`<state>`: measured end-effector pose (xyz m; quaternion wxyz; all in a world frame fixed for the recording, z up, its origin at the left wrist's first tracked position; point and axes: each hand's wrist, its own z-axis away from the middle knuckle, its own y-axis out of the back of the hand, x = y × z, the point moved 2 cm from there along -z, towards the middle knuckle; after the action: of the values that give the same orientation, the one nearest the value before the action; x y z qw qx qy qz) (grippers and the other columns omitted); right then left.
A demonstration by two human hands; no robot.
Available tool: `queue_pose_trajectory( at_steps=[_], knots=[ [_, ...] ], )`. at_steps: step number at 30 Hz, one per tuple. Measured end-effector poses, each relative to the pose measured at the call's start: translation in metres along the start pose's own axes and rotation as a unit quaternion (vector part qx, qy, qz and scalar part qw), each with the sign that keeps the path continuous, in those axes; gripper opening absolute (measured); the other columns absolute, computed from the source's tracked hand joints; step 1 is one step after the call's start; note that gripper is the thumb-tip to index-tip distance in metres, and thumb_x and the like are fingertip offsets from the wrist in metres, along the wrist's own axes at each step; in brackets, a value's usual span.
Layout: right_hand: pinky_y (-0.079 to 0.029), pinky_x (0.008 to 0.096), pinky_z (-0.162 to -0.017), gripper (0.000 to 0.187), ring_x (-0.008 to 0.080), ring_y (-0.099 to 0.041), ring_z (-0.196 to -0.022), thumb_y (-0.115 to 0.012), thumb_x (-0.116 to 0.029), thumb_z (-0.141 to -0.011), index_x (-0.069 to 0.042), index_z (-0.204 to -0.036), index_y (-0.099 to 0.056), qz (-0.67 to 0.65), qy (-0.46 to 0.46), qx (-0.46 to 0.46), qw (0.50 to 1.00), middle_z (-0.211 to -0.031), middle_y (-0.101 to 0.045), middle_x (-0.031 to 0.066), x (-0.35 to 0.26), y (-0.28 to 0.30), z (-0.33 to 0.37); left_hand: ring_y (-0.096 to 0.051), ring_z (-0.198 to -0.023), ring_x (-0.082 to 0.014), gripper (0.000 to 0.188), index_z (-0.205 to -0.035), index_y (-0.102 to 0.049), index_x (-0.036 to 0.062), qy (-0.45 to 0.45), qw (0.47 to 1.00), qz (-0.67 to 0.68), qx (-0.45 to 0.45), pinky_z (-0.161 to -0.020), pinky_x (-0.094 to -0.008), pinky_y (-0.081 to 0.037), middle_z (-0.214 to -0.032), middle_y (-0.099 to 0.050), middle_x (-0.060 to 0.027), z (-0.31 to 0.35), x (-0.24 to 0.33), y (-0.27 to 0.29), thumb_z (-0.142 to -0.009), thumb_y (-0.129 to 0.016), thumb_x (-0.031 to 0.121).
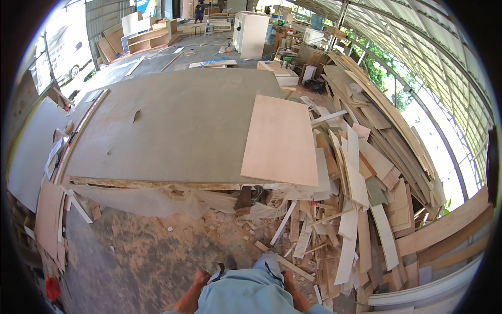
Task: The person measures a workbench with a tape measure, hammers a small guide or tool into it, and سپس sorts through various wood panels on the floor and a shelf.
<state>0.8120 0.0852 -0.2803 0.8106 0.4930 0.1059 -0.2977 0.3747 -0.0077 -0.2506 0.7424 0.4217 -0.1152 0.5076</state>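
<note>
Both my arms hang beside my light blue shirt (246,293) at the bottom edge. My left hand (201,277) is by my left hip, curled against my side, its fingers mostly hidden. By the other hip is my right hand (288,278), also seen from the back with its fingers out of sight. Neither hand visibly holds anything. In front of me stands a workbench topped with a large grey-brown board (172,125). A smaller pale pinkish wood panel (281,141) lies across its right end, its near corner reaching past the bench edge.
Wood offcuts (348,220) are heaped right of the bench, with long boards (387,131) leaning behind. Sawdust and scraps cover the floor (157,246). Plastic sheeting (183,201) hangs below the bench edge. Farther off stand a white cabinet (252,35) and a person (199,11).
</note>
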Motion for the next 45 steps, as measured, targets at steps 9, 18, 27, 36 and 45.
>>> queue_pose_trajectory(
  at_steps=[9,18,27,36,45],
  knots=[
    [-0.047,0.0421,-0.071,0.028,0.0367,-0.062,-0.080,-0.058,-0.026,-0.072,-0.001,-0.080,-0.067,-0.051,-0.017,0.002,0.999,-0.080,-0.062,0.0232,-0.011,0.011,0.022,-0.065,-0.071,-0.0257,0.028,-0.084,-0.071,0.0101,0.036,0.997,-0.042,-0.046,-0.064,-0.0361,-0.049,-0.078,-0.066,-0.0150,-0.004,-0.001,0.001,-0.067,-0.067,0.032],
    [-0.049,0.0393,-0.077,0.028,0.0348,-0.063,-0.086,-0.059,-0.029,-0.072,-0.008,-0.088,-0.070,-0.012,-0.050,-0.033,0.998,-0.087,-0.065,0.0200,-0.004,0.005,0.009,-0.064,-0.061,-0.0199,0.019,-0.075,-0.072,0.0079,0.029,0.999,-0.016,-0.009,-0.061,-0.0318,-0.050,-0.065,-0.065,-0.0118,-0.009,0.007,-0.001,-0.065,-0.064,0.021],
    [-0.048,0.0400,-0.076,0.028,0.0342,-0.063,-0.084,-0.057,-0.027,-0.071,-0.007,-0.085,-0.070,-0.009,-0.002,-0.027,1.000,-0.086,-0.064,0.0206,-0.007,0.001,0.000,-0.065,-0.068,-0.0252,0.022,-0.075,-0.070,0.0061,0.012,1.000,-0.024,-0.003,-0.064,-0.0351,-0.050,-0.071,-0.065,-0.0154,-0.015,0.001,0.001,-0.064,-0.066,0.025],
    [-0.047,0.0434,-0.073,0.029,0.0381,-0.061,-0.082,-0.055,-0.028,-0.072,-0.002,-0.080,-0.067,0.028,0.050,-0.024,0.998,-0.081,-0.062,0.0234,-0.014,-0.010,-0.014,-0.064,-0.080,-0.0287,0.034,-0.086,-0.070,0.0109,0.046,0.996,-0.063,-0.040,-0.071,-0.0382,-0.049,-0.084,-0.066,-0.0148,-0.024,-0.015,0.008,-0.068,-0.068,0.040],
    [-0.046,0.0462,-0.070,0.031,0.0401,-0.060,-0.080,-0.053,-0.029,-0.074,0.000,-0.075,-0.066,0.020,0.068,-0.023,0.997,-0.079,-0.060,0.0256,-0.007,-0.015,-0.019,-0.066,-0.070,-0.0242,0.027,-0.081,-0.071,0.0075,0.014,1.000,-0.010,0.008,-0.066,-0.0344,-0.050,-0.073,-0.066,-0.0154,-0.017,-0.014,0.008,-0.066,-0.064,0.029]
  ],
)
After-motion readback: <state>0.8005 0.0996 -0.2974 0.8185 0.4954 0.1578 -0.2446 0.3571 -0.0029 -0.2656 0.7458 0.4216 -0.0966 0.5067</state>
